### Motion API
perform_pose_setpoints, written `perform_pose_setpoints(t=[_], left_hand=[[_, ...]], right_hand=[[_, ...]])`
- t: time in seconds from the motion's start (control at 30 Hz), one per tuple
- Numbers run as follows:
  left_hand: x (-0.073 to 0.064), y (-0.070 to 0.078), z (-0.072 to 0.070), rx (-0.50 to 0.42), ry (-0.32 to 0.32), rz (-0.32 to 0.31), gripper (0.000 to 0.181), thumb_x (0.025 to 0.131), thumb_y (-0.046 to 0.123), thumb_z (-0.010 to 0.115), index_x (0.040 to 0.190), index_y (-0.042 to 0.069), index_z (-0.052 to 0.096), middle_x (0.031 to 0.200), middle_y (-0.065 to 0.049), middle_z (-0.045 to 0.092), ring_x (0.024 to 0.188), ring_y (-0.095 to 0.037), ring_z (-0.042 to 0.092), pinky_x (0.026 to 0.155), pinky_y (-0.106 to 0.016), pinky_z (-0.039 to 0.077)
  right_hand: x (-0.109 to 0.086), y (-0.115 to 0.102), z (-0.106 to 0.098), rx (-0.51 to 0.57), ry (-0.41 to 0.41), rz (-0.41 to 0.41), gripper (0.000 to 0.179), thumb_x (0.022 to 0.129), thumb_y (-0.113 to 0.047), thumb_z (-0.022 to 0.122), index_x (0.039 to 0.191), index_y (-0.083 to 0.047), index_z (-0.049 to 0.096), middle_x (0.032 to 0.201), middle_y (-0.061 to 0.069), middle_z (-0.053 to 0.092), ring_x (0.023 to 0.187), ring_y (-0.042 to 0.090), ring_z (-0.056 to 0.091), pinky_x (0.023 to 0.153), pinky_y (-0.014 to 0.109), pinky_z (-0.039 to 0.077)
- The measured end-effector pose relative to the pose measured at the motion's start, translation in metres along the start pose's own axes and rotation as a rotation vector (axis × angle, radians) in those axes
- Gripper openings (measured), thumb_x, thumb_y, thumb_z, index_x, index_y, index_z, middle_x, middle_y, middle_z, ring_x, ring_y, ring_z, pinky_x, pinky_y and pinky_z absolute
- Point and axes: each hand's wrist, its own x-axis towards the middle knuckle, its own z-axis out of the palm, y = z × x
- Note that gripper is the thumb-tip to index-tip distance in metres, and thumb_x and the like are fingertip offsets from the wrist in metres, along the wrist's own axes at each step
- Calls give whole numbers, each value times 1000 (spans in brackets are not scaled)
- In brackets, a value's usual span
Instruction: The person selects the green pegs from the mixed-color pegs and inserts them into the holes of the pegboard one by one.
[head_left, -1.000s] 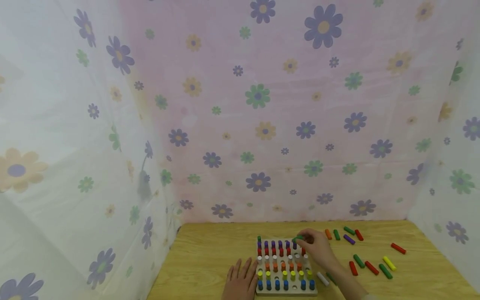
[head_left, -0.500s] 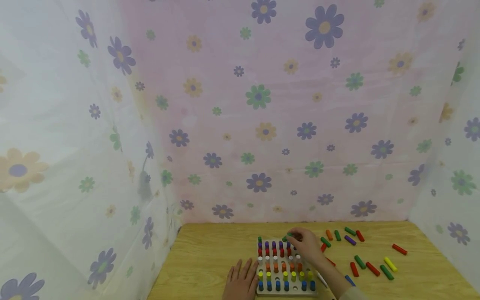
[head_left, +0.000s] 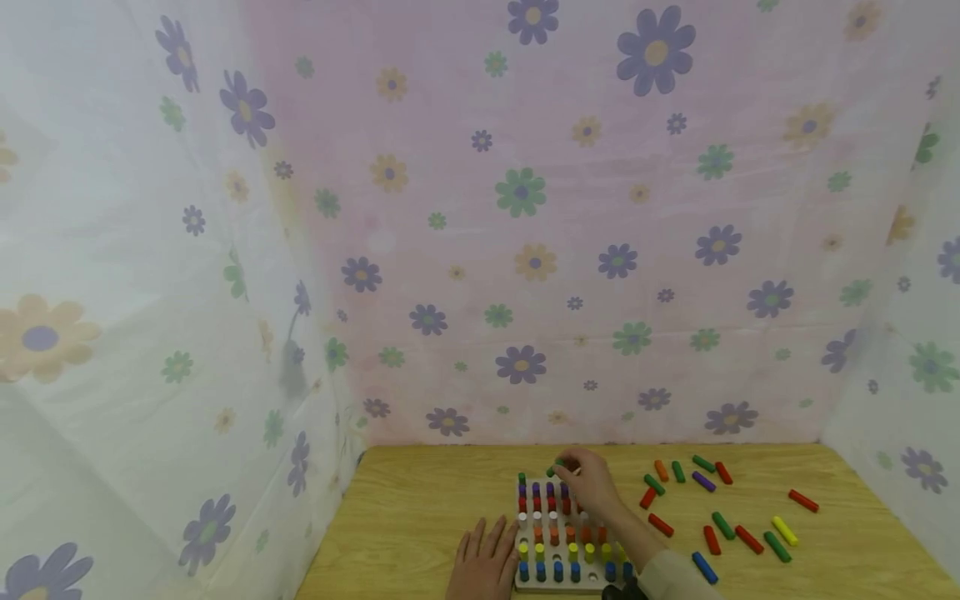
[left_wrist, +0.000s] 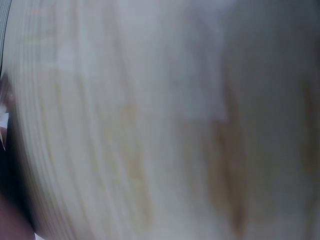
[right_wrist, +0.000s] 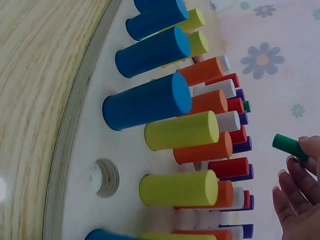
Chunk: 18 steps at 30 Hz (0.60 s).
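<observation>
A wooden pegboard (head_left: 558,587) stands on the table, filled with rows of coloured pegs: blue at the front, then yellow, orange, white, red and purple. One green peg (head_left: 522,478) stands at the back left corner. My right hand (head_left: 588,485) pinches another green peg (right_wrist: 288,145) between thumb and fingertips, tilted above the back row. In the right wrist view an empty hole (right_wrist: 105,178) shows in the front row. My left hand (head_left: 483,560) lies flat on the table, fingertips at the board's left edge. The left wrist view is a blurred close-up of wood grain.
Loose pegs lie scattered to the right of the board, among them a blue peg (head_left: 705,567), a yellow peg (head_left: 784,531), a purple peg (head_left: 703,481) and several red and green ones. A flowered cloth (head_left: 525,250) hangs behind and at both sides of the table (head_left: 405,517).
My right hand has moved left along the back of the board, carrying the green peg toward the back left corner. The left hand has stayed in place.
</observation>
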Motion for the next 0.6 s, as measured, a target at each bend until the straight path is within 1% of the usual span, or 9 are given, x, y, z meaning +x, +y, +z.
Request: perform_pose_setpoints(t=[0.07,0.13,0.23,0.37,0.47,0.6], left_hand=[[-1,1,-1,2,4,-1,59,109,60,17,155,38,46,156,3,49,147,-36,39,118,-62,30],[-1,1,-2,4,4,-4,59,109,60,17,155,38,46,156,3,49,147,-36,39,118,-62,30],[-2,1,-2,-1,9,-5,60,108,61,15,155,39,45,156,3,49,147,-35,39,118,-62,30],[-1,1,-2,-11,13,-1,60,108,61,14,156,39,44,157,3,48,148,-35,38,119,-63,29],[0,1,-1,-8,9,-2,61,108,61,15,156,38,45,157,3,48,148,-35,38,119,-62,29],[-1,2,-2,1,8,-1,61,109,61,15,155,37,46,156,2,49,147,-35,39,118,-63,30]], right_hand=[[2,1,5,-26,0,-2,5,97,-9,71,100,-5,74,86,-3,66,77,11,61,63,26,54],[4,1,9,-46,-7,22,5,97,-8,71,100,-5,74,86,-3,67,77,11,61,63,27,54],[7,1,16,-91,-16,55,5,97,-7,70,100,-6,73,86,-3,67,78,12,61,65,29,54],[7,-1,23,-128,-3,58,3,97,-7,71,98,-6,74,85,-1,70,78,12,63,68,33,57],[7,-1,28,-135,-3,76,4,96,-8,72,98,-6,75,85,-1,71,77,11,64,68,34,58],[10,0,32,-124,-31,106,8,97,-9,71,103,-5,76,88,-1,71,78,11,64,67,34,59]])
